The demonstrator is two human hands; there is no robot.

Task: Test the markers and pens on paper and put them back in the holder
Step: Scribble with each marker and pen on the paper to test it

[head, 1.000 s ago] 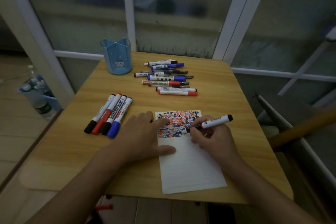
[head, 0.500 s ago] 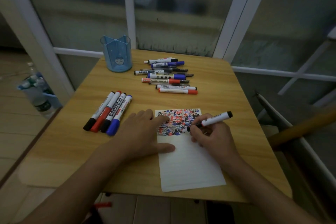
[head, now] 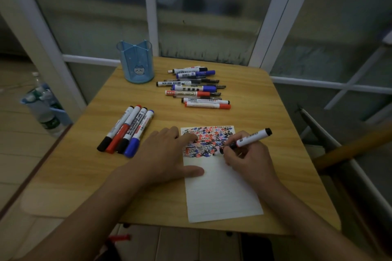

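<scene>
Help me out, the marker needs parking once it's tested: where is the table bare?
Bare wood lies between the four capped markers, the far pile and the paper, and right of the right hand. The far side is crowded.

Wood-grain table (head: 244, 116); translucent plastic holder (head: 136, 63); matt paper (head: 220, 193).

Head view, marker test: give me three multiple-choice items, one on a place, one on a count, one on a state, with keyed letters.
1. Where is the blue holder?
A. far left corner of the table
B. on the paper
C. on the floor

2. How many markers lie in the left group?
A. two
B. four
C. seven

3. What is the right hand doing?
A. resting flat
B. capping a marker
C. holding the black marker, tip on the paper

Answers: 1 A, it stands near the window; 2 B, four lie side by side; 3 C, its grip is around the barrel.
</scene>
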